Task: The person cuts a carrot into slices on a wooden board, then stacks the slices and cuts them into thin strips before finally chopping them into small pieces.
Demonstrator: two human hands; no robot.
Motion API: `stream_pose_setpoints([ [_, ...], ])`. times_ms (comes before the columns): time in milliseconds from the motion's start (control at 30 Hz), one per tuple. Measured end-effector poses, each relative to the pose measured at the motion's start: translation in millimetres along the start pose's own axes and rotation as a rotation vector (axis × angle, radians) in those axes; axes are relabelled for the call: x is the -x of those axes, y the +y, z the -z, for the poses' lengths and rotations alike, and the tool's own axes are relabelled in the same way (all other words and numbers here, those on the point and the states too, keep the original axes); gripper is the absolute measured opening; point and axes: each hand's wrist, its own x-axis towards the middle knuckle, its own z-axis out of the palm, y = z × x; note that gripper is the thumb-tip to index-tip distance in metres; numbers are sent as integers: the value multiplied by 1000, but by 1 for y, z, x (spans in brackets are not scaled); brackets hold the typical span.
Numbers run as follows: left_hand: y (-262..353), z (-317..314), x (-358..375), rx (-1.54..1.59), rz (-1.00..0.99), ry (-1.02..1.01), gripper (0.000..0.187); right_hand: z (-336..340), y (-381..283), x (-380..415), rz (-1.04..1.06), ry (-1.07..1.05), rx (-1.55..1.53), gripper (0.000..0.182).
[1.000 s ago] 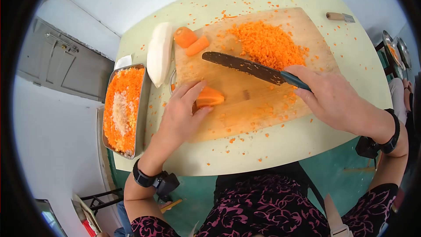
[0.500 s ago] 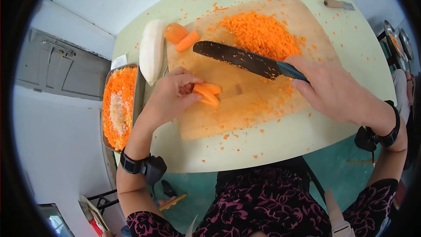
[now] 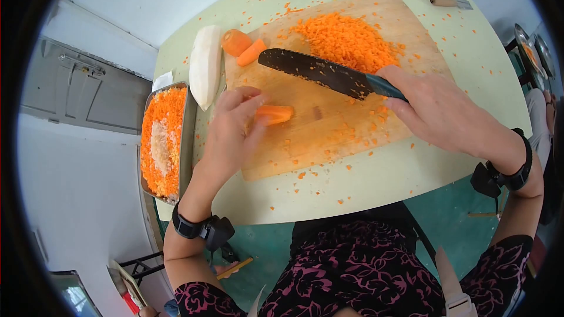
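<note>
My right hand [image 3: 432,105] grips the handle of a dark-bladed knife [image 3: 317,72], its blade pointing left above the wooden cutting board [image 3: 264,158]. Bits of carrot stick to the blade. At the board's left part, my left hand [image 3: 232,126] is slightly blurred, its fingers apart at the left end of a carrot piece [image 3: 275,114] that lies on the board. Chopped carrot [image 3: 346,40] is heaped at the board's back. Two larger carrot pieces [image 3: 236,42] rest at its back left corner, beside a peeled white radish [image 3: 205,67].
A metal tray [image 3: 189,135] of chopped carrot and pale bits stands at the table's left edge. A small wooden-handled tool [image 3: 450,2] lies at the back right. Carrot bits dot the table [image 3: 264,208]. Metal plates and part of a seated person [image 3: 538,120] are at far right.
My left hand has opened from its pinch on the carrot pieces, which now lie closer together. The knife has barely moved. The view has shifted slightly.
</note>
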Motion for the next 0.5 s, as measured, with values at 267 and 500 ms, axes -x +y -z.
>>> stream_pose_setpoints([
  [267,-8,-2,-5,77,48,-201,34,1,-4,-2,-1,-38,28,19],
  [500,-6,3,-17,166,146,-301,29,4,-6,-4,-34,-69,7,23],
])
